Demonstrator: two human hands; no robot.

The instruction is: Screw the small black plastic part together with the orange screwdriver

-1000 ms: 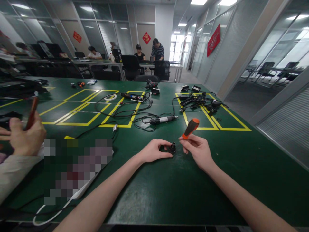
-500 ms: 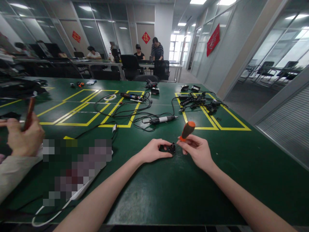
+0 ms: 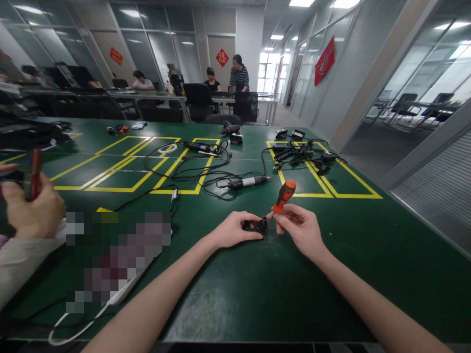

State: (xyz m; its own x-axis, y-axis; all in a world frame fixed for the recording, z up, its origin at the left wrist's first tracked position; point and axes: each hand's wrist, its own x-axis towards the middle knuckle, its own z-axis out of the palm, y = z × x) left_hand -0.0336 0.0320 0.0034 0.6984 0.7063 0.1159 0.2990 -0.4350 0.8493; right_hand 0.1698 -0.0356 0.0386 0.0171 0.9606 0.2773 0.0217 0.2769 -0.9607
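On the green table, my left hand (image 3: 237, 229) grips a small black part (image 3: 262, 227) between thumb and fingers; a short round post stands up from it. My right hand (image 3: 298, 225) is closed on a screwdriver (image 3: 285, 196) with an orange and dark handle. The handle tilts up and to the right, and its lower end is hidden by my fingers. My right fingertips are close beside the black part; whether they touch it I cannot tell.
An electric screwdriver (image 3: 246, 182) with its cable lies ahead. Tangled black cables and tools (image 3: 298, 154) lie at the back right, a cordless drill (image 3: 230, 129) farther off. At left, another person's hand (image 3: 35, 211) holds a reddish-brown object. A white-edged, blurred-out item (image 3: 127, 289) lies nearer.
The screwdriver in my right hand has shifted slightly left, closer to the black part. My left hand has stayed put. The other person's hand at left has moved slightly left.
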